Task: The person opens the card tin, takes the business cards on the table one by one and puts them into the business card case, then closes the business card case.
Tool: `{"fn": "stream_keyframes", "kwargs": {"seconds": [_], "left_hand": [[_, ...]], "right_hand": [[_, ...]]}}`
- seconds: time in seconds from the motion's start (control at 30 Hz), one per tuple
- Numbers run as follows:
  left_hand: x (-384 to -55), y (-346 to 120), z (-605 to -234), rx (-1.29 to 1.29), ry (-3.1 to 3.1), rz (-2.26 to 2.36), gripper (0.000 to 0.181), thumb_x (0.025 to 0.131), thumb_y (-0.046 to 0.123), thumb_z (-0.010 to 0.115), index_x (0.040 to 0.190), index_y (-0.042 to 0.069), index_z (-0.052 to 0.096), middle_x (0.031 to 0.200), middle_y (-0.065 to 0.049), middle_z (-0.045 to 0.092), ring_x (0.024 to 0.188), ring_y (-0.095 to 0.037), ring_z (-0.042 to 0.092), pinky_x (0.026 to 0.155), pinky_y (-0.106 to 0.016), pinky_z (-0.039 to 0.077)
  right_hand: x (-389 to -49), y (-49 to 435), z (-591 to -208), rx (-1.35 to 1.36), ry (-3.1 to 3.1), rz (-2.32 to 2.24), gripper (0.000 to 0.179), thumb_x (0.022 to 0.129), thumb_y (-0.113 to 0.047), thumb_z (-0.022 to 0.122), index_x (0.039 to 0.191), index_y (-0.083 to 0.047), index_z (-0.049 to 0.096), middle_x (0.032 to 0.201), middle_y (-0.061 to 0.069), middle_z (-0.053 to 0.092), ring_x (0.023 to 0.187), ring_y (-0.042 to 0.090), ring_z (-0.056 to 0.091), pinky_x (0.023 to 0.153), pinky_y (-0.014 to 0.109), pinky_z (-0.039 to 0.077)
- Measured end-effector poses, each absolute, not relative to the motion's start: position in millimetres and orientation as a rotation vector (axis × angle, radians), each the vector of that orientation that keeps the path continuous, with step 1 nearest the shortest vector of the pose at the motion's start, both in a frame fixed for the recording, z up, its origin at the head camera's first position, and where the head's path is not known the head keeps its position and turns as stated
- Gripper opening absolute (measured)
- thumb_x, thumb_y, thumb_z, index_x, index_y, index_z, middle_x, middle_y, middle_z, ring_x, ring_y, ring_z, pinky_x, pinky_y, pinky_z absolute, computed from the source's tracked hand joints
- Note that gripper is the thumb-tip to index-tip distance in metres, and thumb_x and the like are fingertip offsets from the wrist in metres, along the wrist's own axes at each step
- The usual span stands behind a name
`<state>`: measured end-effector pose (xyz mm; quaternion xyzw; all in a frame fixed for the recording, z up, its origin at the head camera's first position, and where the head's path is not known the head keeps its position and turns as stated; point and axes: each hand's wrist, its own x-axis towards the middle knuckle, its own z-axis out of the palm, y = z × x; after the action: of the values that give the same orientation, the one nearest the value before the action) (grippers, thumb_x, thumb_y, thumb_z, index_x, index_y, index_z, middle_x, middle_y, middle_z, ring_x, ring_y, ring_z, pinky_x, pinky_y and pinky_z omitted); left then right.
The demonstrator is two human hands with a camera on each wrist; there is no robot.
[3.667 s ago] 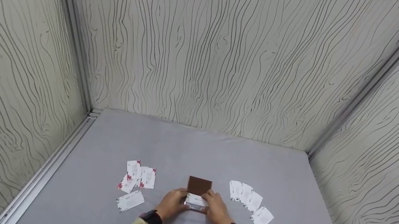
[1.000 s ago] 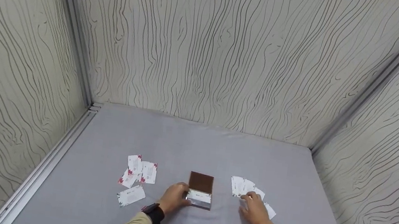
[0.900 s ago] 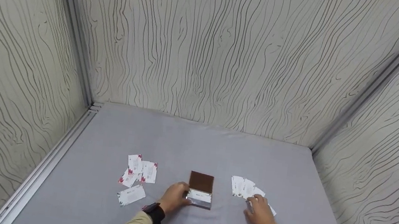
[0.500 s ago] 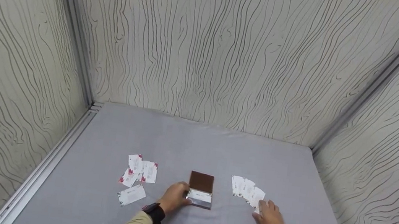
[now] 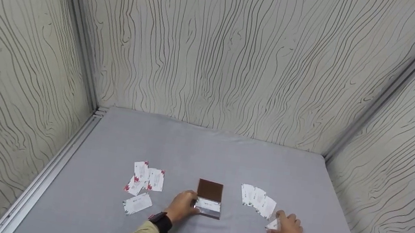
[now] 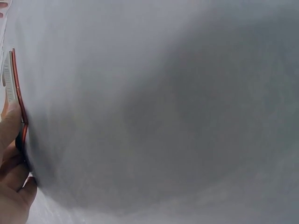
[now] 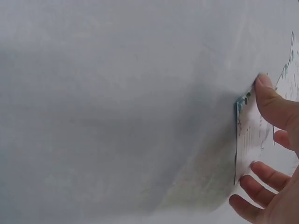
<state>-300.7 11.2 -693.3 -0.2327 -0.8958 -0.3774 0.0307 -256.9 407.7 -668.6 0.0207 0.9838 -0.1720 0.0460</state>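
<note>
An open card case (image 5: pixel 210 190) with a brown lid lies mid-table, a stack of white business cards showing in its near half. My left hand (image 5: pixel 181 206) grips the case's left side, thumb at the near corner and fingers at the far one. In the left wrist view the case's reddish edge (image 6: pixel 17 88) shows beside the thumb. On the right, my right hand (image 5: pixel 289 229) pinches a white business card (image 7: pixel 247 140) with leaf-printed corners, thumb on one edge and fingertips at another. The card is tilted, with one edge raised.
A fan of overlapping white cards (image 5: pixel 257 198) lies just beyond the right hand. To the left are several red-flowered cards (image 5: pixel 156 180) and one green-leafed card (image 5: pixel 138 203). Patterned walls (image 5: pixel 215 53) enclose the grey cloth-covered table (image 5: pixel 187 146).
My right hand has left the case and moved right across the fanned cards to the nearest one, which it now holds tilted. The left hand has stayed on the case.
</note>
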Motion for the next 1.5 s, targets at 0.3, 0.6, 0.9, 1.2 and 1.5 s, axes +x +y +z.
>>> {"fn": "stream_keyframes", "kwargs": {"seconds": [0.3, 0.6, 0.9, 1.2, 1.5], "left_hand": [[-301.0, 9.1, -695.4, -0.717, -2.754, -1.158, 0.029, 0.074, 0.009, 0.084, 0.097, -0.005, 0.072, 0.099, -0.011, 0.068, 0.092, -0.023, 0.064, 0.083, -0.040, 0.052], [-301.4, 6.2, -700.3, -0.791, -2.676, -1.119, 0.026, 0.069, 0.009, 0.085, 0.089, -0.003, 0.071, 0.097, -0.011, 0.069, 0.090, -0.023, 0.065, 0.080, -0.036, 0.052], [-300.7, 5.7, -699.8, -0.782, -2.674, -1.145, 0.026, 0.070, 0.008, 0.084, 0.089, -0.004, 0.071, 0.097, -0.012, 0.069, 0.090, -0.024, 0.065, 0.081, -0.038, 0.052], [-298.9, 6.7, -697.2, -0.795, -2.667, -1.166, 0.026, 0.070, 0.007, 0.084, 0.090, -0.005, 0.071, 0.099, -0.014, 0.069, 0.093, -0.026, 0.064, 0.084, -0.039, 0.052], [-300.1, 8.5, -696.9, -0.787, -2.679, -1.135, 0.026, 0.071, 0.007, 0.084, 0.091, -0.004, 0.072, 0.101, -0.013, 0.069, 0.095, -0.026, 0.065, 0.086, -0.038, 0.052]], "right_hand": [[-255.3, 412.6, -664.0, 0.043, 3.061, -0.721, 0.058, 0.069, -0.014, 0.087, 0.114, 0.005, 0.054, 0.102, 0.027, 0.039, 0.088, 0.039, 0.050, 0.078, 0.056, 0.046], [-263.9, 407.0, -651.2, -0.264, 3.199, -0.737, 0.034, 0.076, 0.019, 0.054, 0.109, 0.015, 0.061, 0.092, 0.021, 0.053, 0.084, 0.036, 0.057, 0.081, 0.053, 0.050], [-274.8, 383.0, -645.1, -0.388, 3.294, -0.959, 0.040, 0.073, 0.023, 0.049, 0.108, 0.010, 0.062, 0.088, 0.014, 0.048, 0.073, 0.025, 0.049, 0.069, 0.044, 0.049], [-285.5, 343.7, -638.4, -0.334, 3.240, -1.095, 0.035, 0.079, 0.024, 0.052, 0.100, -0.002, 0.063, 0.094, 0.009, 0.051, 0.087, 0.027, 0.055, 0.081, 0.046, 0.050], [-297.3, 312.5, -647.6, -0.421, 3.271, -1.171, 0.027, 0.082, 0.019, 0.059, 0.097, -0.002, 0.065, 0.095, 0.008, 0.053, 0.089, 0.028, 0.058, 0.079, 0.045, 0.051]]}}
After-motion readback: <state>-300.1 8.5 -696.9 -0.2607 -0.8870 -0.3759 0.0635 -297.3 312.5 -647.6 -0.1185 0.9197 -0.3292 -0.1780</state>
